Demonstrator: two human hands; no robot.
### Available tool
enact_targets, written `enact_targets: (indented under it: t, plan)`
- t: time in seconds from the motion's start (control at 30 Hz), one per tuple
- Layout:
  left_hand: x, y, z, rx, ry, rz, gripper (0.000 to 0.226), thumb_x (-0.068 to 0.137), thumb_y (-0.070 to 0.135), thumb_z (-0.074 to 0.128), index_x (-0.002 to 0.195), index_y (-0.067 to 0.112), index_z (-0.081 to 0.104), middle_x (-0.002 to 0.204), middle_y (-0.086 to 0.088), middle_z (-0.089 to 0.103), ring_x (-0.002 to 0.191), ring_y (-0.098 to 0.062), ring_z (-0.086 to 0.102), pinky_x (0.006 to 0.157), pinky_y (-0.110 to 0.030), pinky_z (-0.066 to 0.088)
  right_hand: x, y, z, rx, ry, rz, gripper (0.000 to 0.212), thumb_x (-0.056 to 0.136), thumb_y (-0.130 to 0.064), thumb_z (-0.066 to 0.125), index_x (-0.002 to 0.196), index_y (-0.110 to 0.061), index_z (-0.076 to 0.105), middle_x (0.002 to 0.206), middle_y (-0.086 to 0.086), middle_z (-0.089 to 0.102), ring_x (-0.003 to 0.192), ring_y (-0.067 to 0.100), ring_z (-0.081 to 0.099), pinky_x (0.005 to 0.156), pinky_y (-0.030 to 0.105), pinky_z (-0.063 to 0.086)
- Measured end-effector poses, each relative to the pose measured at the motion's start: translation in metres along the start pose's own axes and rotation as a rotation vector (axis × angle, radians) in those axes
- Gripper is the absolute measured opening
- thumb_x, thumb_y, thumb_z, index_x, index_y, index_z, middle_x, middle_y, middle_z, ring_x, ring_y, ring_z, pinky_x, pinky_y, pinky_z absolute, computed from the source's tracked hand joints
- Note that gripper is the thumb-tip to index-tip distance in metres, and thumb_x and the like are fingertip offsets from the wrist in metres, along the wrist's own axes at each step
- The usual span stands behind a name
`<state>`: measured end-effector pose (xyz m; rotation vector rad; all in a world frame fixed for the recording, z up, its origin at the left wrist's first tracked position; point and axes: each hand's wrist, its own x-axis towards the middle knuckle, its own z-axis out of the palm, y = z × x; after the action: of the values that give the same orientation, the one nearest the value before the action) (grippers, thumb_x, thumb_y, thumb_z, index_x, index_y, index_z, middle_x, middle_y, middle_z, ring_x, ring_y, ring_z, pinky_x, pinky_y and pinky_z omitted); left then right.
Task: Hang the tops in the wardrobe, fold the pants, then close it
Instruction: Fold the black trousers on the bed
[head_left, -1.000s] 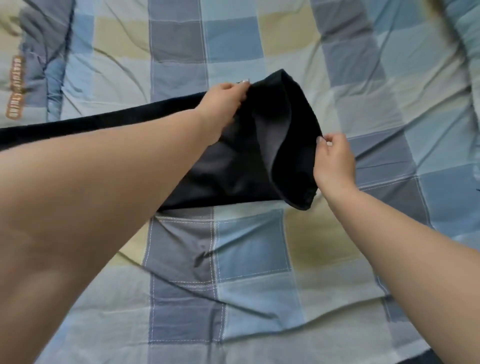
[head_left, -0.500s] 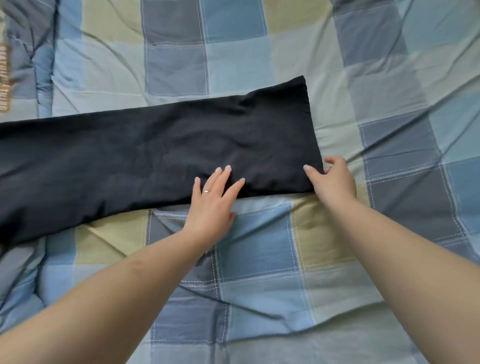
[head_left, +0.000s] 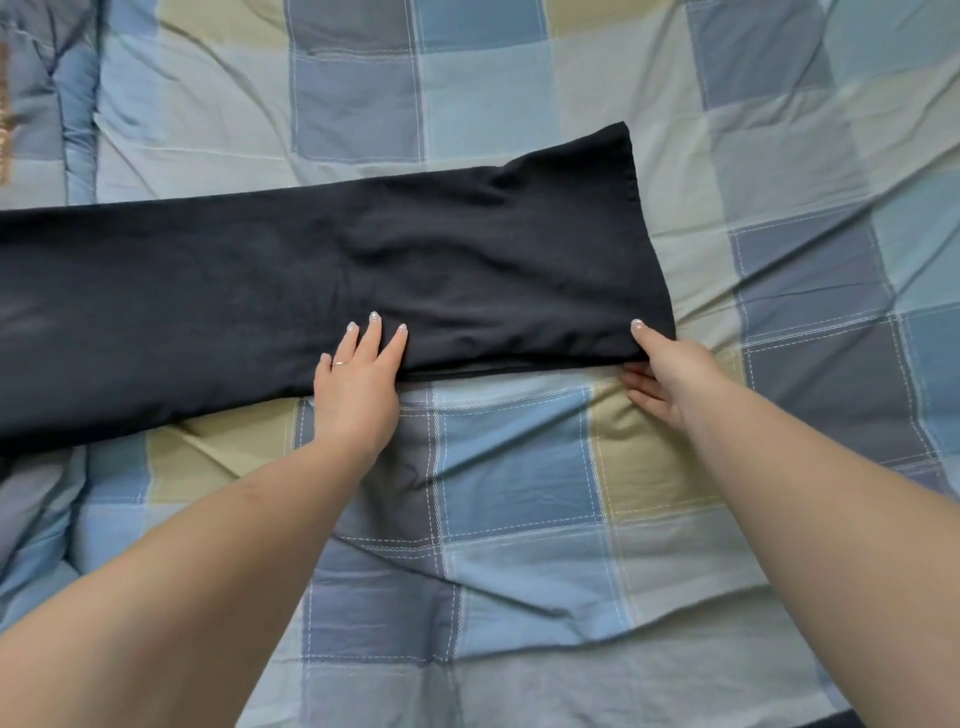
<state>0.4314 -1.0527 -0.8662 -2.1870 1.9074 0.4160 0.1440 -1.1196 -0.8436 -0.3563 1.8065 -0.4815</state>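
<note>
Dark navy pants (head_left: 363, 270) lie flat across the checked bed cover (head_left: 519, 493), legs stacked, running from the left edge to a hem at the right. My left hand (head_left: 358, 379) rests flat on the near edge of the leg, fingers straight and spread, a ring on one finger. At the near right corner of the hem, my right hand (head_left: 670, 369) pinches the fabric, with the thumb on top and the fingers tucked under the cloth. The waist end is out of view at the left.
The blue, grey and yellow checked bed cover fills the view, wrinkled around the pants. A folded quilt or pillow (head_left: 47, 104) with orange lettering lies at the far left top. The wardrobe is not in view.
The lifted pant leg was laid down flat on the other leg. My left hand came off the far edge onto the near edge; my right hand slipped its fingers under the hem corner.
</note>
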Motion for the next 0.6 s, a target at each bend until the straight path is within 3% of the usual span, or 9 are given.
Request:
enact_targets:
  t: [0.07,0.13,0.23,0.33,0.4,0.47,0.6]
  plan:
    - [-0.003,-0.005,-0.004,-0.079,0.082,0.024,0.055,0.093,0.002,0.043,0.144,0.024,0.039,0.156,0.001,0.028,0.145,-0.024,0.022,0.112,-0.054,0.022,-0.003,0.003,0.007,0.165,0.086,-0.067,0.018,0.09,-0.034,0.061,0.101,-0.021,0.056,0.106,0.0,0.064,0.094,0.019,0.064,0.078,0.034,0.053]
    - [-0.011,-0.011,-0.006,-0.212,0.165,0.079,0.05,0.092,0.001,0.047,0.137,0.021,0.051,0.149,0.003,0.041,0.141,-0.023,0.033,0.112,-0.058,0.017,-0.008,0.009,0.014,0.252,0.23,-0.17,0.01,0.089,-0.033,0.061,0.086,-0.025,0.057,0.097,-0.003,0.065,0.093,0.022,0.066,0.08,0.038,0.057]
    - [-0.027,-0.022,-0.001,-0.245,0.164,0.181,0.047,0.09,0.001,0.054,0.132,0.02,0.056,0.145,0.002,0.047,0.138,-0.024,0.038,0.111,-0.06,0.021,-0.022,0.023,0.027,0.511,0.316,-0.124,0.01,0.088,-0.032,0.062,0.09,-0.024,0.056,0.092,-0.008,0.063,0.084,0.013,0.064,0.08,0.037,0.058]
    - [-0.038,-0.033,0.011,-0.05,0.072,0.224,0.057,0.086,0.01,0.065,0.14,0.018,0.047,0.15,-0.01,0.038,0.14,-0.034,0.032,0.108,-0.061,0.028,-0.032,0.042,0.041,0.794,0.162,0.054,0.015,0.088,-0.032,0.066,0.089,-0.021,0.057,0.099,-0.002,0.065,0.087,0.014,0.066,0.087,0.04,0.056]
    - [-0.038,-0.034,0.013,0.051,-0.001,0.141,0.071,0.087,0.019,0.063,0.149,0.022,0.028,0.158,-0.012,0.019,0.145,-0.034,0.017,0.111,-0.059,0.02,-0.035,0.046,0.049,0.813,0.05,0.082,0.014,0.088,-0.03,0.067,0.09,-0.022,0.056,0.101,-0.001,0.065,0.095,0.017,0.065,0.092,0.04,0.053]
    - [-0.032,-0.03,0.011,0.078,-0.045,0.069,0.072,0.092,0.025,0.052,0.152,0.029,0.013,0.161,-0.009,0.002,0.147,-0.031,0.002,0.113,-0.059,0.01,-0.034,0.045,0.051,0.809,-0.012,0.093,0.011,0.089,-0.026,0.066,0.092,-0.021,0.057,0.103,-0.001,0.064,0.101,0.02,0.063,0.094,0.04,0.051]
    - [-0.031,-0.022,0.004,-0.008,-0.07,0.018,0.057,0.099,0.022,0.038,0.15,0.035,0.017,0.161,-0.004,0.002,0.147,-0.028,0.0,0.113,-0.06,0.008,-0.04,0.03,0.05,0.793,-0.028,0.016,0.008,0.09,-0.022,0.063,0.095,-0.02,0.057,0.112,0.003,0.064,0.098,0.021,0.064,0.093,0.043,0.051]
